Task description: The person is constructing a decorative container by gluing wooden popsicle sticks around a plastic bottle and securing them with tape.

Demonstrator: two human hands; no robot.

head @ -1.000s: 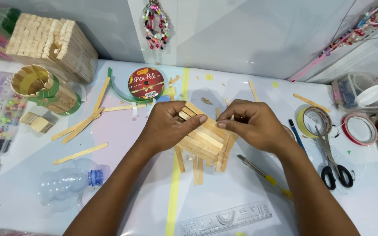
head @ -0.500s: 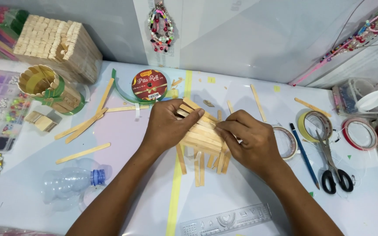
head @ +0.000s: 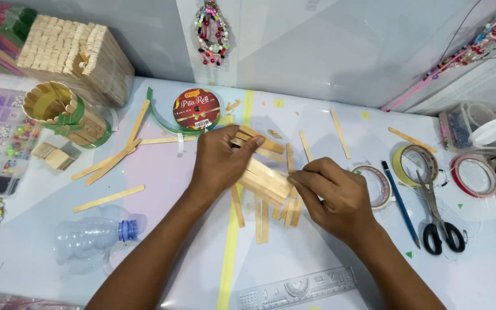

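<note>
A panel of joined wooden craft sticks was being assembled at mid-desk, gripped by the left hand while the right hand's fingers apparently pinched one stick, careful alignment being required next.

I see pale tan sticks on my white table, crossed by a yellow stripe. Left of the sticks, a clear bottle has a blue cap. Right of them lie black-handled scissors, yellow tape and red tape.
</note>
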